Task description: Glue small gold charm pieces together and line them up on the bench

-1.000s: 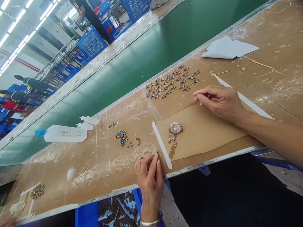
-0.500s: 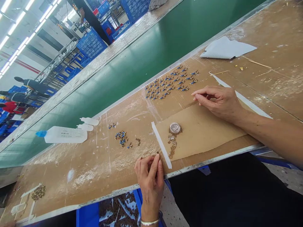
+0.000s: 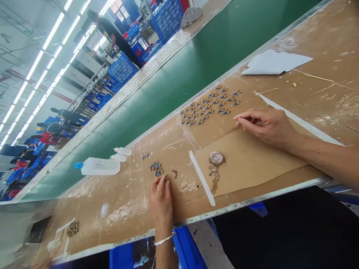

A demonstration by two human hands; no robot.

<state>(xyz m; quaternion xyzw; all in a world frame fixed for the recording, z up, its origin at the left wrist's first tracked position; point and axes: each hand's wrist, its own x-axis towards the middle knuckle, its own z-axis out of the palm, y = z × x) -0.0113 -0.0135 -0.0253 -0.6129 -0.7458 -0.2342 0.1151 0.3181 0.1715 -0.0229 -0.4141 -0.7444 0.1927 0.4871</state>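
My left hand (image 3: pixel 160 198) lies on the brown worktop (image 3: pixel 123 198) with its fingers pressed together, the tips touching a tiny gold piece (image 3: pixel 167 178) just below a small pile of blue-and-gold pieces (image 3: pixel 156 168). My right hand (image 3: pixel 266 125) rests on the edge of a brown paper sheet (image 3: pixel 252 160). Its thumb and fingers are pinched on something thin that I cannot make out. Just beyond that hand lie neat rows of blue-and-gold pieces (image 3: pixel 209 106). A round metal lid (image 3: pixel 216 157) with a trail of gold pieces (image 3: pixel 214 176) sits between my hands.
A white bottle with a blue cap (image 3: pixel 98 166) and two small white nozzles (image 3: pixel 122 151) lie at the left. A green conveyor belt (image 3: pixel 168 82) runs behind the worktop. White strips (image 3: pixel 202 178), a white sheet (image 3: pixel 276 61) and a gold heap (image 3: pixel 73 228) lie about. People stand far back.
My left hand has moved forward and left from the table's front edge up to the small pile. The view has shifted. My right hand has stayed in place.
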